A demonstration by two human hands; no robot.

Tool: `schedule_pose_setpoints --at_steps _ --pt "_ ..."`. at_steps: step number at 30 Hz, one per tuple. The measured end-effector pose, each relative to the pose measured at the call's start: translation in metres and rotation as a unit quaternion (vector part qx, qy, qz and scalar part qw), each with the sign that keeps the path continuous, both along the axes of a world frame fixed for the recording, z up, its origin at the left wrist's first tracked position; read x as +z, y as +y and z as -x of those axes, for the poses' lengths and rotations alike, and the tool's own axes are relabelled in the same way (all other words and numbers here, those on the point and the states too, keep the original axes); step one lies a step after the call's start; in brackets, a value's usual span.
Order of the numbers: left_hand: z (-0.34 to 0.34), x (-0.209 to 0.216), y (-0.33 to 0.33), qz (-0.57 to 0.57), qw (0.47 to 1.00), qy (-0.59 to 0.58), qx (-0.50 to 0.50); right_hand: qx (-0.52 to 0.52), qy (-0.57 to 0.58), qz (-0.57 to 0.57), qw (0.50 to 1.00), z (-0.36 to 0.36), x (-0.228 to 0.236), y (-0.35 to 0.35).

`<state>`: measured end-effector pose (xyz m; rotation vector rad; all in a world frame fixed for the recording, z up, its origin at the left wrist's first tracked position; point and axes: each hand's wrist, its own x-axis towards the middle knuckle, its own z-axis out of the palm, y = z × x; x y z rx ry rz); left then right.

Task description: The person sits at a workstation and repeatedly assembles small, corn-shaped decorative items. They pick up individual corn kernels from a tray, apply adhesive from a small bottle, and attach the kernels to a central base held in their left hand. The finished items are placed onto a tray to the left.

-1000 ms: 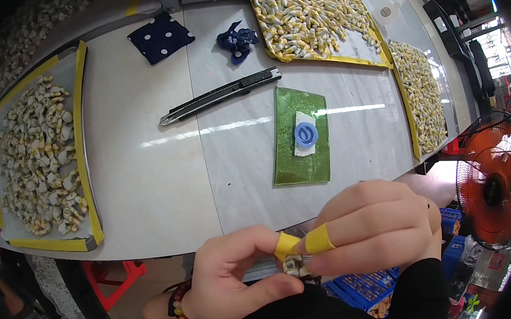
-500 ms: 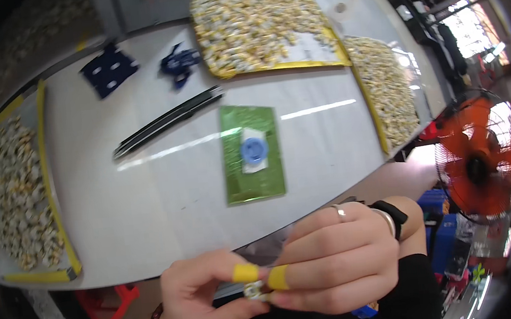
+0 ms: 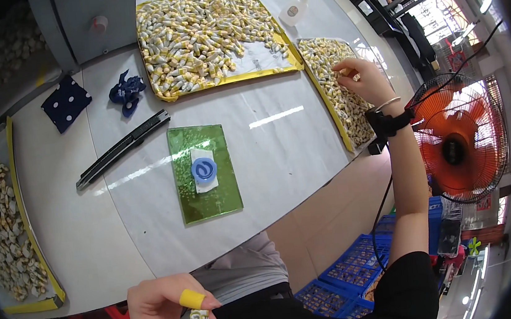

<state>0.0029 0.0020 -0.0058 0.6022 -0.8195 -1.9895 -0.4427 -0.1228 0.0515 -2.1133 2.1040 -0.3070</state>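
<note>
Low at the front edge, my left hand (image 3: 169,312) pinches a small white-and-yellow piece (image 3: 201,318) between thumb and fingers. A pointed tip sticks out of the pinch to the right; the exact kind of piece cannot be told. Yellow tape wraps one finger. My right arm stretches far right, and my right hand (image 3: 369,83) is over the right tray of small pale pieces (image 3: 327,58). Its fingers are curled in towards the thumb; whether a piece is between them is too small to see.
A yellow-edged tray (image 3: 240,77) of white-and-yellow pieces lies at the back, another tray (image 3: 18,184) at left. Between them are a black utility knife (image 3: 123,147), a green mat (image 3: 210,204) with a blue disc (image 3: 204,170), dark cloths (image 3: 66,103) and a white bottle (image 3: 295,11). An orange fan (image 3: 456,144) stands right.
My right hand has left my left hand and reached out to the right tray. My left hand has moved down and left, still pinching the small piece. The view has shifted to the right.
</note>
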Motion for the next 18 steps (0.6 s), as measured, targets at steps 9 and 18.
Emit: schedule_pose_setpoints --at_steps 9,18 --pt "-0.005 0.007 0.000 -0.048 0.999 -0.013 -0.015 -0.033 -0.063 0.030 0.997 -0.016 0.010 0.005" --pt "-0.009 -0.011 0.000 -0.010 0.992 0.114 -0.049 0.252 -0.260 -0.041 0.931 -0.167 0.018 0.042"
